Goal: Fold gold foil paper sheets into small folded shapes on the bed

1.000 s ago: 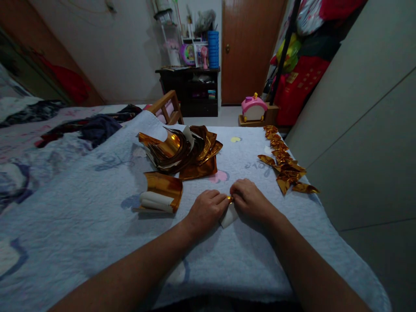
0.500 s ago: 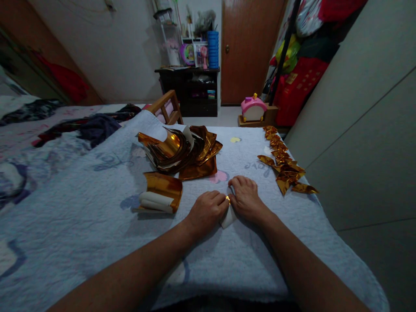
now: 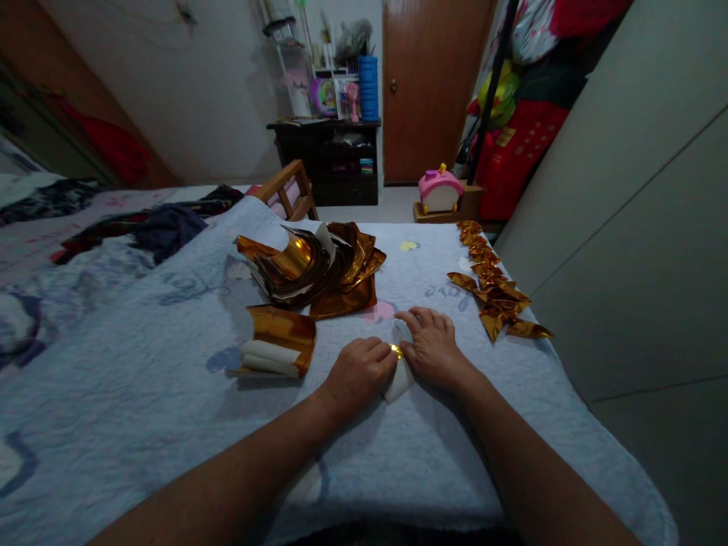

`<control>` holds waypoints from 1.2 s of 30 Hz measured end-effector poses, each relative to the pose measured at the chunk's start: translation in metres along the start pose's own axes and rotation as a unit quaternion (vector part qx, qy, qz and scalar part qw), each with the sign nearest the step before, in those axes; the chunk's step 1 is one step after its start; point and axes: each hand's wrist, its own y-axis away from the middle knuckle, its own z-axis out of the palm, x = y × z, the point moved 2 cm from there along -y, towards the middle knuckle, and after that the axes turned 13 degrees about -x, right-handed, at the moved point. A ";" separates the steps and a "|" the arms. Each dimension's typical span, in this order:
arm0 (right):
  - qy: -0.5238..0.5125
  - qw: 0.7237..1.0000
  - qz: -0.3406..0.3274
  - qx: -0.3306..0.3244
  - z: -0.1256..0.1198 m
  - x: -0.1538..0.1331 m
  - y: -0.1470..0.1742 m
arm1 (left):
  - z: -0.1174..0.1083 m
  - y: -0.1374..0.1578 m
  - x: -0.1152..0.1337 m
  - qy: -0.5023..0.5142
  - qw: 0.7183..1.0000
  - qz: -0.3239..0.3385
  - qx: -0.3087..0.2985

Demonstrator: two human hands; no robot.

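A small folded piece of gold foil paper (image 3: 400, 381) lies on the quilt between my two hands, its pale backing facing up and a bright gold strip showing at the top. My left hand (image 3: 362, 369) is closed on its left side, fingers pressed together. At the right edge rests the thumb of my right hand (image 3: 431, 345), the other fingers curved over with the index finger lifted off. What lies under the right palm is hidden. Left of my hands sits a curled stack of gold foil sheets (image 3: 284, 330), pale side partly rolled inward.
Beyond my left hand stands a large fanned pile of gold foil sheets (image 3: 315, 265). Several folded gold foil pieces (image 3: 500, 296) line the quilt's right edge. A pale cabinet (image 3: 637, 227) borders that side. Clothes (image 3: 171, 227) lie to the left, and a pink toy house (image 3: 440, 189) stands past the far edge.
The view has shifted slightly. My right index finger has lifted a little away from the thumb, and a bit more of the gold strip shows between my hands.
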 end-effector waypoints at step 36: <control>0.003 0.994 -0.103 -0.022 -0.011 -0.006 0.007 | 0.000 -0.001 -0.020 0.201 0.975 -0.058 0.069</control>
